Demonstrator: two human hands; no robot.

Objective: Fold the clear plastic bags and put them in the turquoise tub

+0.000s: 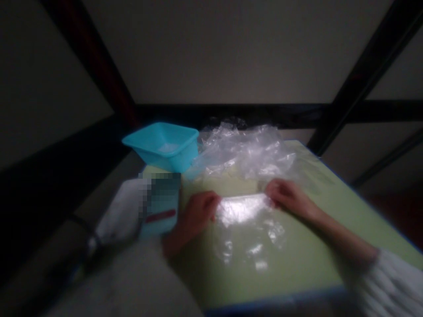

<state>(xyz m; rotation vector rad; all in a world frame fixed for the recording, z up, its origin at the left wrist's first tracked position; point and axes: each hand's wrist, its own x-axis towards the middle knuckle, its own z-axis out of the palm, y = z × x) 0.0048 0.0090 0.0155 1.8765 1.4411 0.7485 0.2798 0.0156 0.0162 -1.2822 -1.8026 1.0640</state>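
A clear plastic bag is stretched between my two hands just over the table, its top edge pulled straight and its lower part hanging toward me. My left hand pinches the left corner of that edge. At the right corner, my right hand grips the bag with bent fingers. The whole picture is dim and blurred, so the fingertips show poorly. Behind the hands lies a crumpled heap of clear plastic bags, apart from the stretched one.
A turquoise plastic basin stands at the table's back left, with something pale inside. Left of my left hand lies a flat pale-blue item with a red strip, partly pixelated. The yellow-green tabletop has a blue edge. Dark frame bars and panels enclose the back.
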